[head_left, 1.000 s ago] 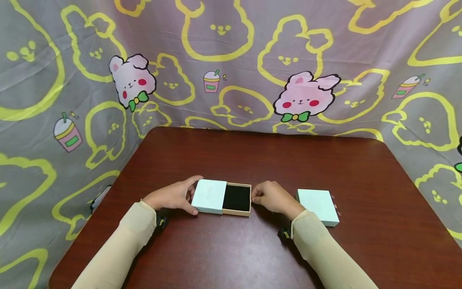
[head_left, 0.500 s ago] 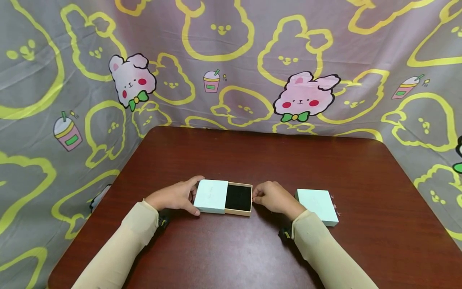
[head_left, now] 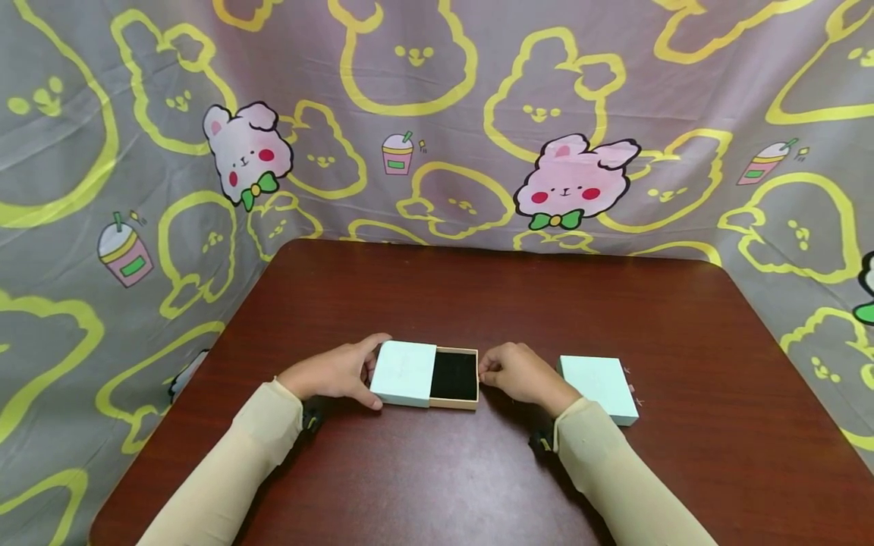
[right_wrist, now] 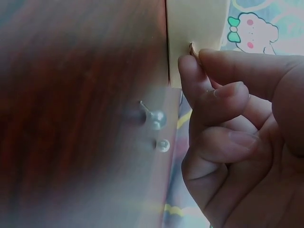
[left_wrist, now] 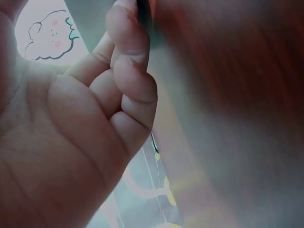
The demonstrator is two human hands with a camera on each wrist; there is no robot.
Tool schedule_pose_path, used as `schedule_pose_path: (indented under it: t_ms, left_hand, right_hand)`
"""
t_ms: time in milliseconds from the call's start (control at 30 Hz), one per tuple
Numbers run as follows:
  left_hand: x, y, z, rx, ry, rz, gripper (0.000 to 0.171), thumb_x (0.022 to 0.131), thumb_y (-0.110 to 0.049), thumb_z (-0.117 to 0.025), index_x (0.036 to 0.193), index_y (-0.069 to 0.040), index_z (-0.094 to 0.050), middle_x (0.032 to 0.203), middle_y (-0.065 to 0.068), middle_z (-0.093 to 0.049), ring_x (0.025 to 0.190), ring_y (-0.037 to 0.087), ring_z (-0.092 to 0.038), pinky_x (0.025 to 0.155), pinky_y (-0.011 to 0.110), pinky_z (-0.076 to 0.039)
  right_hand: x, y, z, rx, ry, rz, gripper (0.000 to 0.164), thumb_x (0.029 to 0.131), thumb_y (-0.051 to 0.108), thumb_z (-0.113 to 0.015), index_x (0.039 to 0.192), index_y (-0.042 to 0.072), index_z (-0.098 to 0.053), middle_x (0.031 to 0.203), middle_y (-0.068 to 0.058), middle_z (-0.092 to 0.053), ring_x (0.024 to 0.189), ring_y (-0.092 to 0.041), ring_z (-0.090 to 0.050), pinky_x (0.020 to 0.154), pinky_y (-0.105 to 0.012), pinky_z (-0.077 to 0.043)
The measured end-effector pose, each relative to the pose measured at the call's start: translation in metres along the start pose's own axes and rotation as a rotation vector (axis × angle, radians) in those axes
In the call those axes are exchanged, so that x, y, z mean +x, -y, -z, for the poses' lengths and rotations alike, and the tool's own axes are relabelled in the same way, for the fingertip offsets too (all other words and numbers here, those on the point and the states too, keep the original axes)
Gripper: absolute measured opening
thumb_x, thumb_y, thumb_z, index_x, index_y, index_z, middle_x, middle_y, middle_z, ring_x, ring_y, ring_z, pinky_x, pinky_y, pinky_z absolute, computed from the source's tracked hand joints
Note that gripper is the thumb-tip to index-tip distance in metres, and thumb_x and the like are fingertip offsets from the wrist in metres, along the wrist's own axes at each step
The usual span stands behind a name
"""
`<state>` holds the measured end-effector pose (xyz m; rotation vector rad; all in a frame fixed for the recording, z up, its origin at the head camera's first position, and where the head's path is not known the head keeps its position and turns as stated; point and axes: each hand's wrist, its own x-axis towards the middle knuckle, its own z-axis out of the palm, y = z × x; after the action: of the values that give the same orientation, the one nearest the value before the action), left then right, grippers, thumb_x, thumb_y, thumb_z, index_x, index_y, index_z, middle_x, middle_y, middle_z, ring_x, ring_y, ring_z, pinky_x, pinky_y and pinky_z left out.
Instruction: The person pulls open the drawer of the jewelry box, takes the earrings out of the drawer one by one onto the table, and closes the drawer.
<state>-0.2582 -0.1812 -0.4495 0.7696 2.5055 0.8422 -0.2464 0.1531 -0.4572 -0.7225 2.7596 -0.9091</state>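
Observation:
A pale mint jewelry box with a slide-out drawer lies in front of me. My left hand grips its sleeve from the left, thumb at the near edge and fingers at the far side. The tan drawer sticks partway out on the right, showing a black pad. With thumb and forefinger, my right hand pinches a small pull tab on the drawer's end. In the left wrist view the curled fingers are seen, but the box is mostly out of frame.
A second mint box lies shut behind my right wrist, with tiny items by its right edge. In the right wrist view, a pearl stud and another small pearl piece lie on the brown table. Patterned cloth hangs around.
The sleeve and my left hand have shifted slightly to the right, so a little less of the drawer shows. The right hand keeps its pinch and has barely moved.

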Motion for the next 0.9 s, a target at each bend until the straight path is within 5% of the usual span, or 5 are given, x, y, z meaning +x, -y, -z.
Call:
schedule_pose_path:
  t_ms: [900]
  left_hand:
    - [0.0101, -0.0098, -0.0099, 0.027, 0.006, 0.011, 0.109, 0.064, -0.030, -0.092, 0.147, -0.005, -0.026, 0.085, -0.002, -0.061, 0.073, 0.012, -0.057, 0.065, 0.032, -0.048]
  right_hand:
    - [-0.0035, -0.0018, 0.0006, 0.025, 0.000, -0.036, 0.010, 0.089, 0.009, -0.070, 0.081, 0.016, -0.071, 0.072, 0.011, -0.064, 0.065, -0.008, -0.054, 0.064, -0.032, -0.046]
